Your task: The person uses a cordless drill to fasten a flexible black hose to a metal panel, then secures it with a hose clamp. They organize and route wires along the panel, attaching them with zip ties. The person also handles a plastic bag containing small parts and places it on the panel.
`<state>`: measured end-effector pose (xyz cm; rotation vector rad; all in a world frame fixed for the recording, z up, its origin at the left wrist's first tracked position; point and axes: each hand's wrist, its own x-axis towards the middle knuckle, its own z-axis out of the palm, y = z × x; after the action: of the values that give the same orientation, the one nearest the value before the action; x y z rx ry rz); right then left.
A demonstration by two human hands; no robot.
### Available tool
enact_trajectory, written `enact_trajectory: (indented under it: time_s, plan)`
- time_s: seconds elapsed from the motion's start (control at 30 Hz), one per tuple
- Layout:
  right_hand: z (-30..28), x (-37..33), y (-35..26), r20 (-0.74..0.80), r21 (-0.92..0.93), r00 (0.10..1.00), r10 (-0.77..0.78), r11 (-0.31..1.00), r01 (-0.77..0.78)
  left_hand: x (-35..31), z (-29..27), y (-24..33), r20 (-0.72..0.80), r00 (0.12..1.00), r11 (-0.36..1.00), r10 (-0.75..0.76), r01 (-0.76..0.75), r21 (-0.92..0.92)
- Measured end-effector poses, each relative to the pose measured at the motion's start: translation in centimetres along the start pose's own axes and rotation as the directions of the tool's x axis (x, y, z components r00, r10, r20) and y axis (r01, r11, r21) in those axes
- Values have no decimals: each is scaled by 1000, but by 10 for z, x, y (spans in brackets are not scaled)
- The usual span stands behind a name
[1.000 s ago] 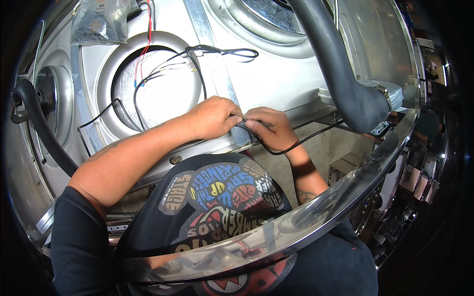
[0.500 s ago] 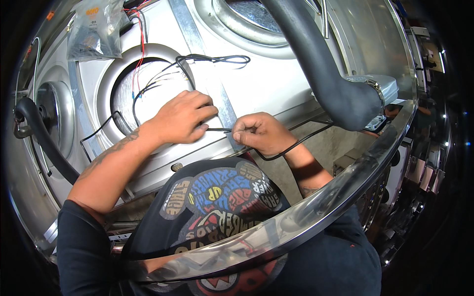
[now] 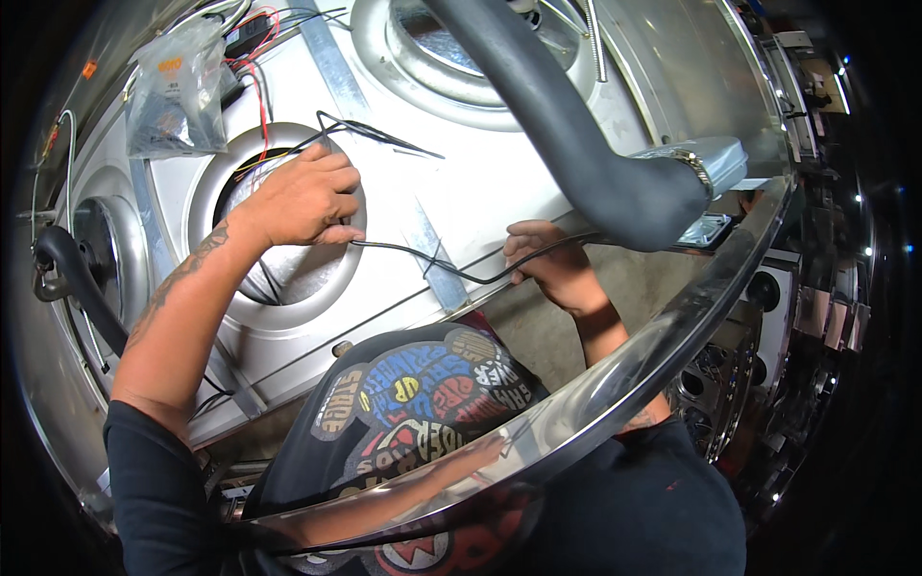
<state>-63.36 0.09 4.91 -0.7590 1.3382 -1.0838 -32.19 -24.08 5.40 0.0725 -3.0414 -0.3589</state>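
A thin black cable (image 3: 399,249) runs across the white panel from left to right. My left hand (image 3: 303,197) is closed on it, thumb and fingers together, over a round opening with a metal rim (image 3: 355,206). Farther right, my right hand (image 3: 557,269) has its fingers apart, and the cable crosses in front of its palm toward a thick black hose (image 3: 567,134). Beyond my left hand lies a loop of black cable (image 3: 370,132). Thin red wires (image 3: 261,106) and yellow wires (image 3: 264,163) reach the opening, partly hidden by that hand.
A clear plastic bag (image 3: 178,106) with dark contents lies at the far left. A curved shiny metal rim (image 3: 615,408) crosses between me and the panel. Another black hose (image 3: 82,278) bends down at the left. A flat metal strip (image 3: 432,250) crosses the panel.
My left hand has moved left and away from me with the cable. My right hand has opened from a pinch and shifted right. A longer stretch of cable shows between them.
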Motion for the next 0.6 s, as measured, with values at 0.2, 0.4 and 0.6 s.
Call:
enact_trajectory:
  time_s: [0.2,0.4,0.6]
  plan:
    - [8,-44,-37,76,-667,984,163,742,-72,19,-3,-9,-39,999,989,11,-5,147]
    - [56,-33,-35,445,-866,689,-573,-78,494,29,-13,-28,-78,996,980,46,-30,197]
    - [35,-6,-14,407,-909,913,22,-87,407,55,-28,-68,-119,993,930,-7,50,364]
